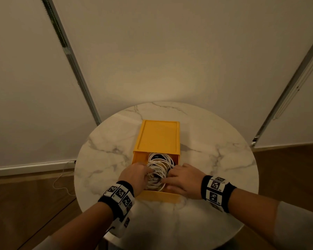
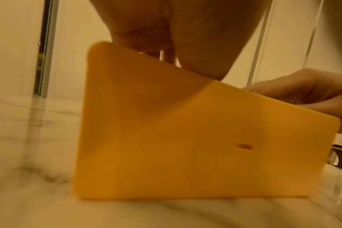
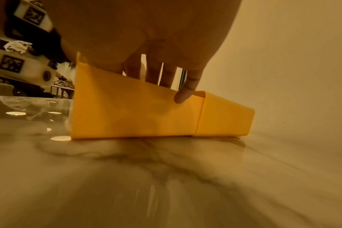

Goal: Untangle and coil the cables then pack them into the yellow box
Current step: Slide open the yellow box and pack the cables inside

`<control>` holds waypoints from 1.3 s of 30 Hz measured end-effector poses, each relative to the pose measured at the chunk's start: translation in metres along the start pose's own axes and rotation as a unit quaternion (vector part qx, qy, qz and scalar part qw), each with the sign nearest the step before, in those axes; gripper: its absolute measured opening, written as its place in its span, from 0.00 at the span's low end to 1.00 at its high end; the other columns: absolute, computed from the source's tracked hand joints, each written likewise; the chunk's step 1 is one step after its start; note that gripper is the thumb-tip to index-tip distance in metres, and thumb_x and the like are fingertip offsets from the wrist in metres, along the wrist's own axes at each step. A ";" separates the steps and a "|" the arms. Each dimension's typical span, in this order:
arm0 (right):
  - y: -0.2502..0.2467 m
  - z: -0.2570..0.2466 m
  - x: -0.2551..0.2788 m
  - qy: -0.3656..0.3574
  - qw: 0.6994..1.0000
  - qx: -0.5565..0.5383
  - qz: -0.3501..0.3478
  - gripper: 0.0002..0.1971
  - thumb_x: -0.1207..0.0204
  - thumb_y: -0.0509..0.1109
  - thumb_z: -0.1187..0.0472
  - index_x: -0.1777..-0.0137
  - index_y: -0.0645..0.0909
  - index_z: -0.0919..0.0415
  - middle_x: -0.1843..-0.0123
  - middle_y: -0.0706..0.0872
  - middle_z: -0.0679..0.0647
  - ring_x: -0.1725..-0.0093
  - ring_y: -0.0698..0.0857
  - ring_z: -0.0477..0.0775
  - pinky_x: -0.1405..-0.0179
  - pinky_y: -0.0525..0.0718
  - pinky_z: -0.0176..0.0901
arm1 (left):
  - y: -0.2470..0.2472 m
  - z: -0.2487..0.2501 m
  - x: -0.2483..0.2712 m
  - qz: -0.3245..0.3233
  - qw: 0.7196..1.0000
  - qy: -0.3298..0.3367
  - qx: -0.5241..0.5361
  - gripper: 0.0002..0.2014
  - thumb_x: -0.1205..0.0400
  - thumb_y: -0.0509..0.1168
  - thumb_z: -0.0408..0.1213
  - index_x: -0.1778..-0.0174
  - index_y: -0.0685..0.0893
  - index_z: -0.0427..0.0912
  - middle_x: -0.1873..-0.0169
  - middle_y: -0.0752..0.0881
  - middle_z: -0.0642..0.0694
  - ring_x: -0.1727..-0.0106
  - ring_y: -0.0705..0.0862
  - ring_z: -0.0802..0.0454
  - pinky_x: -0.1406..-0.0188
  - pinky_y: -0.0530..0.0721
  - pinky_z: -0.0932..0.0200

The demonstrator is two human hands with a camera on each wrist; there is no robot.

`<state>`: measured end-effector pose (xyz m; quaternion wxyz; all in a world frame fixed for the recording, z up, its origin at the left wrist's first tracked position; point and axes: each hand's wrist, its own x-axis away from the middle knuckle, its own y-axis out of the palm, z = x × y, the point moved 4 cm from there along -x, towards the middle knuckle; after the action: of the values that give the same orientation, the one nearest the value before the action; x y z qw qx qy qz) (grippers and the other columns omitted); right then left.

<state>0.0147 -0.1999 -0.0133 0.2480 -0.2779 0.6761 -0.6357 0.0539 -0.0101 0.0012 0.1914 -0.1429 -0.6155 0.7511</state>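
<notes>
both hands, left (image 1: 134, 175) and right (image 1: 182, 177), fingers down on springy white cables (image 1: 159, 170) in box (image 1: 157, 136); exact grip unclear. light, slippery; press coil centre.

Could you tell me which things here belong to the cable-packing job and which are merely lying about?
Part of the job:
- yellow box, its drawer pulled out
- coiled white cables in the drawer
- a dark cable beneath them
- left hand and right hand, both reaching into the drawer

Just lying about:
- marble table
- thin white cord on the floor
- window blinds
</notes>
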 end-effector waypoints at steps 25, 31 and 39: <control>0.010 0.053 0.016 0.025 0.996 0.019 0.080 0.20 0.15 0.60 0.44 0.25 0.80 0.37 0.20 0.76 0.56 0.19 0.71 0.63 0.33 0.82 0.65 | 0.009 0.012 0.008 -0.043 0.989 0.123 -0.063 0.23 0.16 0.48 0.65 0.38 0.77 0.57 0.12 0.49 0.52 0.12 0.46 0.52 0.15 0.51 0.42; 0.002 0.043 0.015 -0.020 0.994 0.076 0.079 0.21 0.14 0.57 0.46 0.25 0.79 0.44 0.22 0.79 0.53 0.23 0.76 0.63 0.35 0.84 0.64 | 0.016 0.016 0.006 -0.068 0.990 0.092 -0.082 0.22 0.13 0.46 0.60 0.30 0.72 0.53 0.12 0.48 0.51 0.12 0.45 0.49 0.17 0.38 0.42; -0.004 0.031 0.015 -0.041 0.998 0.035 0.025 0.28 0.10 0.45 0.40 0.14 0.64 0.49 0.16 0.70 0.56 0.18 0.68 0.60 0.22 0.69 0.63 | 0.012 0.008 0.001 -0.087 0.993 0.082 0.006 0.27 0.15 0.43 0.67 0.41 0.77 0.51 0.13 0.51 0.54 0.13 0.43 0.56 0.15 0.37 0.45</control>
<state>0.0253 -0.2328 -0.0114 0.3011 -0.2777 0.6497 -0.6404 0.0478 -0.0184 -0.0093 0.3066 -0.1492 -0.6030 0.7212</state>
